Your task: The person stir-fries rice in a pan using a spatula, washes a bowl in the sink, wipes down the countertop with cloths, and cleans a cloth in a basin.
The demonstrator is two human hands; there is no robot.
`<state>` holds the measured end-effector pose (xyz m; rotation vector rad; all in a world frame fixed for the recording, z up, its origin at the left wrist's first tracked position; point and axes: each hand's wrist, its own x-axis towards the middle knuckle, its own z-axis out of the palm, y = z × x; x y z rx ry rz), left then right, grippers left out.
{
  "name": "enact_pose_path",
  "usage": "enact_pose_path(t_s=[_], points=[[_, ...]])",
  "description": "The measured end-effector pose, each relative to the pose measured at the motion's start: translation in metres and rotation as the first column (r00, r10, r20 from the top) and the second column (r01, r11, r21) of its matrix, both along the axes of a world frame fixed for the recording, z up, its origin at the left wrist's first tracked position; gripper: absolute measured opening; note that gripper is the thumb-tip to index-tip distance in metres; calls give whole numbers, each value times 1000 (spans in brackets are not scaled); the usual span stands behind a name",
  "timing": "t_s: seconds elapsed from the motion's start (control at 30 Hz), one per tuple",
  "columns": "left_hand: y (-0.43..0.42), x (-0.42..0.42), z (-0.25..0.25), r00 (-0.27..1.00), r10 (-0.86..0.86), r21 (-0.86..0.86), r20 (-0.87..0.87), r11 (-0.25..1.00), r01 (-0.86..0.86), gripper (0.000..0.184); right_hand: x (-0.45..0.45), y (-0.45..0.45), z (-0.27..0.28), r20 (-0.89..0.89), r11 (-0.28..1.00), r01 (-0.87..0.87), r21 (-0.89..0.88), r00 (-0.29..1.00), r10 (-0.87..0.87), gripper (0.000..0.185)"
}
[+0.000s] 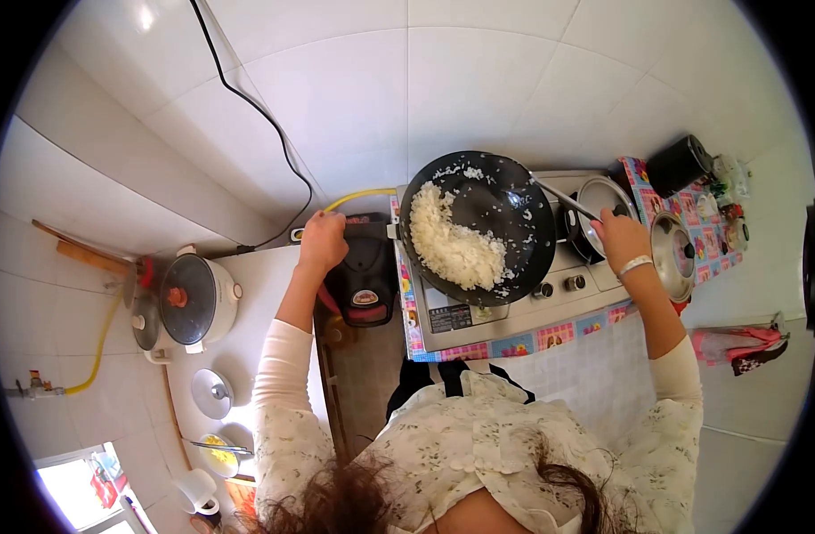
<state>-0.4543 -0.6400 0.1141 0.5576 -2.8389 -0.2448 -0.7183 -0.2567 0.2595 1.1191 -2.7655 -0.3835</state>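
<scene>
My left hand (323, 240) is closed around the long handle of a black wok (536, 236), which is tilted over the left side of the gas stove. White cooked rice (456, 249) is heaped along the wok's left and lower side, with loose grains scattered over the dark surface. In my right hand (621, 238) is a long-handled metal spatula (563, 194), its shaft reaching over the wok's right rim. The head of the spatula is hard to make out against the dark wok.
The steel stove (478, 327) stands on a patterned cloth. To its right are a lidded pot (592, 227), a lid (673, 254) and a black canister (680, 166). A white electric pot (213, 298), a small lid (212, 393) and a bowl of yellow food (217, 456) occupy the left counter.
</scene>
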Motion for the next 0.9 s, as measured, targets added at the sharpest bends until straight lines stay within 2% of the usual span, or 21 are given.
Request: enact_pose_path(t_s=[0.07,0.2,0.33,0.43,0.57,0.7,0.8,0.9], points=[[-2,0,-1,1000,-9,-4,8,1000,9,11,3,-20,-2,33,998,67,11,997,-67,23],[-3,-1,2,999,-33,10,39,999,32,14,21,-67,-2,118,999,-41,-8,992,42,24],[-3,0,-1,999,-31,23,20,999,30,20,45,-74,0,115,945,-316,84,945,306,20],[1,1,-3,1000,-4,4,-14,1000,4,13,56,-60,13,111,851,-495,177,869,482,28],[3,2,-2,1000,12,28,-19,1000,-12,17,41,-37,25,127,800,-571,183,821,557,31],[5,3,-1,1000,10,20,-28,1000,-9,14,29,-15,52,84,879,-436,195,900,428,32],[5,1,-1,999,1,0,-45,1000,-1,10,36,-15,37,38,956,-279,93,960,276,32],[4,2,-3,999,2,13,-35,1000,-2,12,45,-37,29,74,991,-114,76,991,109,29]])
